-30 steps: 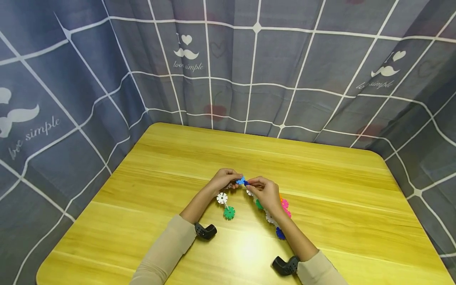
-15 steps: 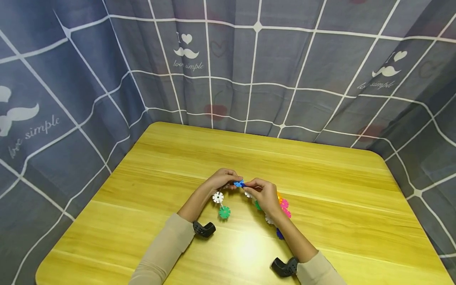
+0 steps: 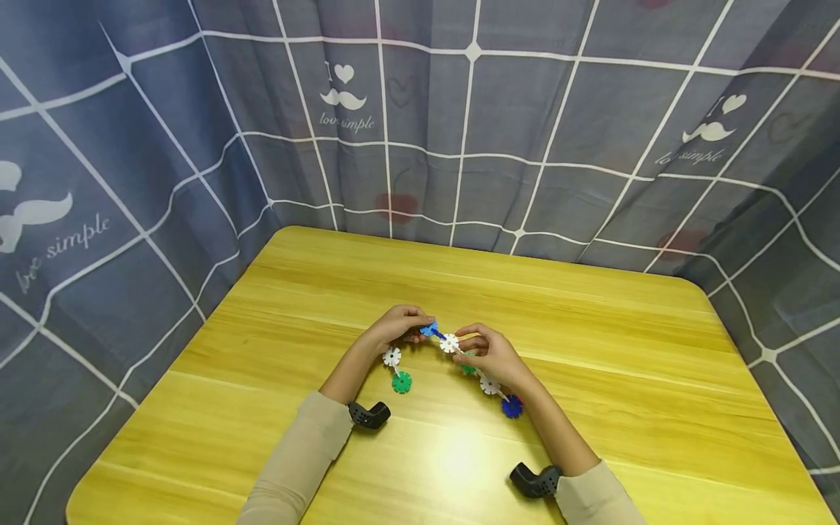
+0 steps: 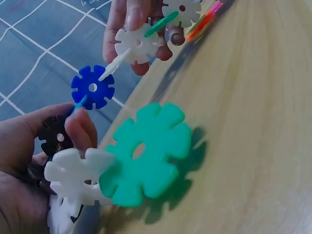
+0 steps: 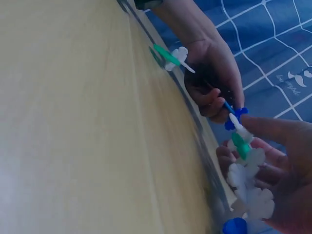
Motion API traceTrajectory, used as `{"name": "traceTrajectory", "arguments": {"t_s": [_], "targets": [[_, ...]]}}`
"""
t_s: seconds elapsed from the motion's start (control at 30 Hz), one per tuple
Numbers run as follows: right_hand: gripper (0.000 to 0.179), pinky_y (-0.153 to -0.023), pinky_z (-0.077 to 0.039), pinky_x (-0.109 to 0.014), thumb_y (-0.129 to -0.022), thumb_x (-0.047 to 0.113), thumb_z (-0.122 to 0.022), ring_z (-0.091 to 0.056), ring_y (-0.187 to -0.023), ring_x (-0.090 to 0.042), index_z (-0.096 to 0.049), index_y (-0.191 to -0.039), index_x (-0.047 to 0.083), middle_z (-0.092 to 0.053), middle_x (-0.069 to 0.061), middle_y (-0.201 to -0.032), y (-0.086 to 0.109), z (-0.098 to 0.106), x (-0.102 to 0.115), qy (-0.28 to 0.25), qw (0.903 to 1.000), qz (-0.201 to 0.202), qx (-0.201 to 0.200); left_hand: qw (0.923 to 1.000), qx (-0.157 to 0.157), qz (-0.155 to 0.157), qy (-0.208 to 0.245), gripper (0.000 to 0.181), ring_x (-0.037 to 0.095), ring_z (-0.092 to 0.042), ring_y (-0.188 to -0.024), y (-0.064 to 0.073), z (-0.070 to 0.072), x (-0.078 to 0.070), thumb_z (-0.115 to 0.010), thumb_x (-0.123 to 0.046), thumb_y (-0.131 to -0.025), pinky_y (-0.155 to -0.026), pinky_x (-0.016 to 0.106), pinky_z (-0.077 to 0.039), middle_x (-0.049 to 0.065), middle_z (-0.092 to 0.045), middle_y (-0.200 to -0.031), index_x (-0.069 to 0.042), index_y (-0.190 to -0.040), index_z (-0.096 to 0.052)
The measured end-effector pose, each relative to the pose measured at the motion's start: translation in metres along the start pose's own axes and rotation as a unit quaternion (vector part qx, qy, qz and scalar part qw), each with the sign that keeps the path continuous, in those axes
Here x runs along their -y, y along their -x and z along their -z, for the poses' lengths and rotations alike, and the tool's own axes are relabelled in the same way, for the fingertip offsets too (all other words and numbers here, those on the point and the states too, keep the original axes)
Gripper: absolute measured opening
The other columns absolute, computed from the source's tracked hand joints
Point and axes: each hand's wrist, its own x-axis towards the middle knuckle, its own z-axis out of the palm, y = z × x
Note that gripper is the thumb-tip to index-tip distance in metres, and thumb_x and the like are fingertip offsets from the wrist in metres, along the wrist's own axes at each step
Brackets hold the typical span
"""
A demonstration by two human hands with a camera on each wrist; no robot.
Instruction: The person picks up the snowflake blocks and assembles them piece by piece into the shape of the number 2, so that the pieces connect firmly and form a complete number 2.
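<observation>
A chain of plastic snowflake discs runs between the two hands. My left hand (image 3: pixel 402 325) pinches the light blue snowflake disc (image 3: pixel 429 329) between thumb and fingers. Slotted into that is a dark blue disc (image 4: pixel 92 87), followed by a white snowflake disc (image 3: pixel 449 343). My right hand (image 3: pixel 491 356) holds this white disc, thumb on its face and fingers behind, as the left wrist view shows. Beyond it trail a green disc (image 3: pixel 468 364), another white disc (image 3: pixel 489 385) and a dark blue end disc (image 3: pixel 512 406). Below the left palm hang a white disc (image 4: pixel 78 173) and a green disc (image 4: pixel 146 155).
Orange and pink discs (image 4: pixel 202 24) lie past the right hand, mostly hidden by the right arm in the head view. The wooden table (image 3: pixel 275 306) is backed by a grey checked curtain (image 3: pixel 420 131). Black wrist cameras (image 3: pixel 370 415) sit on both wrists.
The right hand has shifted its grip from the dark blue disc to the white disc. The left hand has moved left, carrying the light blue disc, and the chain is more spread out.
</observation>
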Motion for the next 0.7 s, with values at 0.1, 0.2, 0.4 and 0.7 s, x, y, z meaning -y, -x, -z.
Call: {"name": "traceTrajectory", "arguments": {"t_s": [0.1, 0.2, 0.4, 0.7], "targets": [[0.034, -0.079, -0.049, -0.037, -0.081, 0.017, -0.073, -0.062, -0.093, -0.020, -0.058, -0.112, 0.014, -0.065, -0.005, -0.103, -0.0005, -0.0002, -0.0009, 0.049, 0.9979, 0.037, -0.016, 0.9997, 0.018, 0.010, 0.015, 0.016, 0.013, -0.061, -0.059, -0.0001, 0.0014, -0.0008, -0.060, -0.018, -0.090, -0.056, 0.022, -0.050, 0.005, -0.056, -0.068, -0.003, -0.085, -0.058], [0.025, -0.079, -0.051, -0.036, -0.082, 0.011, -0.071, -0.062, -0.093, -0.019, -0.059, -0.105, 0.014, -0.065, -0.003, -0.101, -0.0003, -0.0005, -0.0009, 0.084, 0.9931, 0.074, -0.036, 0.9986, 0.039, 0.025, 0.024, 0.016, 0.016, -0.065, -0.064, -0.0006, 0.0029, -0.0012, -0.056, -0.016, -0.092, -0.059, 0.024, -0.052, 0.005, -0.052, -0.068, -0.001, -0.086, -0.056], [0.029, -0.081, -0.050, -0.038, -0.083, 0.012, -0.070, -0.063, -0.092, -0.021, -0.057, -0.109, 0.011, -0.066, -0.005, -0.101, 0.0012, 0.0018, -0.0027, 0.087, 0.9939, 0.054, -0.040, 0.9997, -0.010, -0.006, -0.023, 0.026, 0.012, -0.055, -0.066, -0.0007, 0.0049, -0.0002, -0.055, -0.022, -0.093, -0.060, 0.025, -0.047, 0.003, -0.053, -0.079, 0.001, -0.104, -0.060], [0.030, -0.081, -0.050, -0.035, -0.084, 0.015, -0.069, -0.060, -0.095, -0.022, -0.060, -0.112, 0.010, -0.064, -0.007, -0.104, -0.0008, 0.0016, -0.0066, -0.005, 0.9963, -0.003, -0.086, 0.9959, -0.041, -0.080, -0.009, 0.037, 0.027, -0.061, -0.093, -0.0004, 0.0018, -0.0015, -0.056, -0.025, -0.093, -0.081, 0.036, -0.050, 0.012, -0.059, -0.109, 0.001, -0.120, -0.056]]}}
